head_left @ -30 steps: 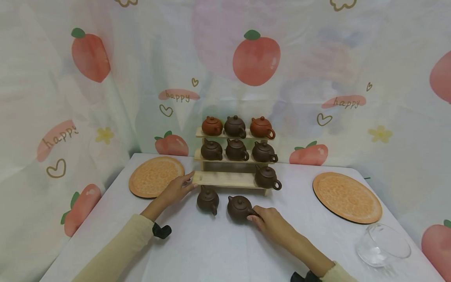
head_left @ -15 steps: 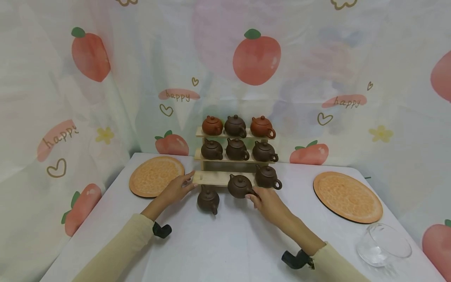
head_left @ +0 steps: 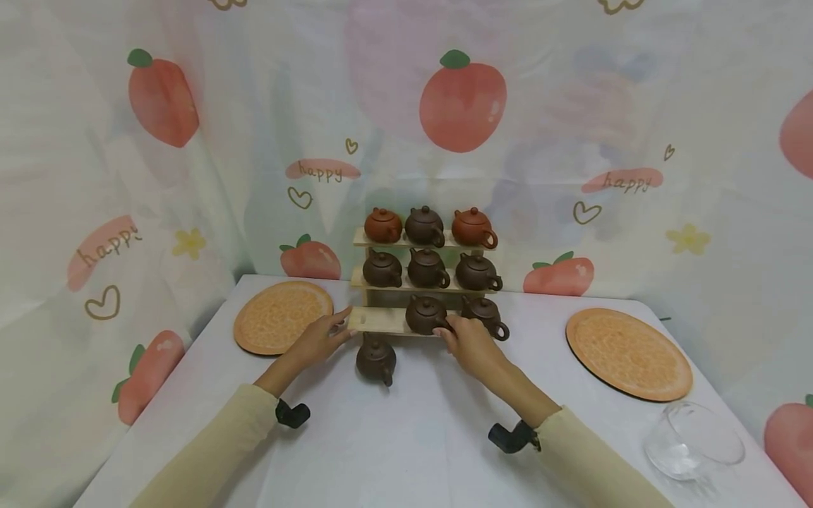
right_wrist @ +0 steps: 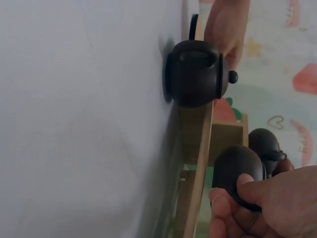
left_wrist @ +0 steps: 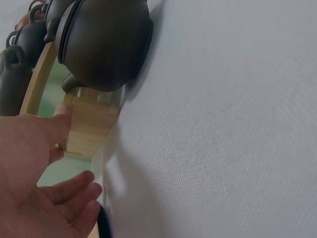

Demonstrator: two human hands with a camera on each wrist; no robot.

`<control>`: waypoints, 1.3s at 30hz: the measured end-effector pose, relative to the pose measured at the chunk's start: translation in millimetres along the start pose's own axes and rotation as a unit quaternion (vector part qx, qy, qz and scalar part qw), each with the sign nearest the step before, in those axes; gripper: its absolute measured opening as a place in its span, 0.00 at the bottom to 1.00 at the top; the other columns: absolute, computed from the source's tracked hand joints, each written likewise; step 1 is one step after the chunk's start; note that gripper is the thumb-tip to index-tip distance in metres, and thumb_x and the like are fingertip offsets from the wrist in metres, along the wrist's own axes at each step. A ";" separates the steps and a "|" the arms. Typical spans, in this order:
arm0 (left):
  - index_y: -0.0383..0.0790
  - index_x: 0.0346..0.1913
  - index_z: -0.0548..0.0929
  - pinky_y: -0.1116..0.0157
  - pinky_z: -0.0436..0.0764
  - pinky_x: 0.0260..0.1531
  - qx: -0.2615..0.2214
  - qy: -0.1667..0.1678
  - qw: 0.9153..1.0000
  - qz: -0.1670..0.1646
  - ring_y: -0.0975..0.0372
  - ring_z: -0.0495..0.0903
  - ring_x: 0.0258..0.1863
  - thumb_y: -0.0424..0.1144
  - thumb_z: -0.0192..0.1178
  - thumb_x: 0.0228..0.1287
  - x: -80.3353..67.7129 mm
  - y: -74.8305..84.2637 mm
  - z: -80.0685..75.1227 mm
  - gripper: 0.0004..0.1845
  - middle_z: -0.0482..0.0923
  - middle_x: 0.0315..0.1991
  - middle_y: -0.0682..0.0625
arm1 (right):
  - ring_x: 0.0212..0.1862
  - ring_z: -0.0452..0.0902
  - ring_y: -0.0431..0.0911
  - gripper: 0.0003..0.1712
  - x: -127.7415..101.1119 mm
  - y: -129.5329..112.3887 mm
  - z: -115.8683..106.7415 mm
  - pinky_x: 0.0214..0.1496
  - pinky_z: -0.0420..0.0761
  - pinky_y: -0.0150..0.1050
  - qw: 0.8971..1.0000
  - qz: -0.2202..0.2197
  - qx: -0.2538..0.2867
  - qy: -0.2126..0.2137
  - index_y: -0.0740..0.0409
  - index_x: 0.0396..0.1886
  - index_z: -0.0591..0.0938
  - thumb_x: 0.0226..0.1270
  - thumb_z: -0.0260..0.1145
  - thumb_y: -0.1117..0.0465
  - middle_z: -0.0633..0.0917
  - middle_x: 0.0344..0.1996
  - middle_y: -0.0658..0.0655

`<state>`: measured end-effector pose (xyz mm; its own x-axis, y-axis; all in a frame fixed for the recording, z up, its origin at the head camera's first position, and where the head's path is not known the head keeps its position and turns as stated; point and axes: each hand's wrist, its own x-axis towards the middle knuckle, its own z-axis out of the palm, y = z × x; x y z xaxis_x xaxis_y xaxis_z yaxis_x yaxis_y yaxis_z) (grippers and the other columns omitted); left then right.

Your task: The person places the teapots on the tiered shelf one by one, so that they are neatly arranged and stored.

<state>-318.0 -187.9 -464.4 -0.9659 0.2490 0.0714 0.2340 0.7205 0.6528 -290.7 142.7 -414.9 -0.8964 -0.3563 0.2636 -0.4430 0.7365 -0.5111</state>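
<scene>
My right hand pinches the handle of a dark brown teapot at the middle of the bottom tier of a wooden stepped rack. In the right wrist view, thumb and fingers close on this teapot; whether its base touches the board cannot be told. My left hand grips the left end of that tier. The left wrist view shows its thumb side against the wooden end, its other fingers loosely bent. Another dark teapot stands on the table before the rack's left part.
A dark teapot occupies the bottom tier's right end. Brown and reddish teapots fill the upper tiers, including a red one. Round orange-patterned mats lie left and right. A clear glass bowl stands front right.
My right hand has lifted the teapot from the table and carried it up and back to the bottom tier, beside the right-end teapot. My left hand stays put at the rack's end.
</scene>
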 end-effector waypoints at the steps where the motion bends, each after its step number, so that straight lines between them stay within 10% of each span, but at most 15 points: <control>1: 0.39 0.82 0.63 0.41 0.76 0.67 0.000 0.001 1.000 0.002 0.40 0.76 0.69 0.47 0.59 0.81 0.3 -0.1 0.1 0.35 0.70 0.74 0.31 | 0.22 0.71 0.41 0.13 0.9 0.2 0.5 0.27 0.73 0.37 1.000 0.001 -0.002 0.000 0.62 0.31 0.81 0.79 0.66 0.62 0.79 0.18 0.50; 27: 0.38 0.83 0.61 0.41 0.76 0.68 -0.006 0.000 1.000 -0.004 0.40 0.75 0.70 0.47 0.59 0.81 -0.5 1.8 1.1 0.36 0.69 0.75 0.32 | 0.23 0.72 0.43 0.17 -0.5 4.6 2.1 0.28 0.73 0.38 0.998 0.055 -0.023 -0.007 0.62 0.29 0.81 0.78 0.68 0.57 0.80 0.18 0.52; 39: 0.39 0.83 0.61 0.42 0.75 0.68 -0.002 0.001 1.000 -0.013 0.40 0.75 0.71 0.47 0.59 0.81 -0.9 3.3 1.6 0.35 0.69 0.75 0.32 | 0.31 0.74 0.45 0.24 -17.3 -7.8 21.2 0.37 0.78 0.42 0.981 0.097 -0.073 -0.151 0.59 0.25 0.84 0.75 0.70 0.46 0.81 0.23 0.52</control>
<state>-316.2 -184.7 -463.5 -0.9718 0.2288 0.0570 0.2090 0.7242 0.6571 -272.0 130.9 -432.8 -0.9362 -0.3392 -0.0920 -0.2773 0.8737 -0.3997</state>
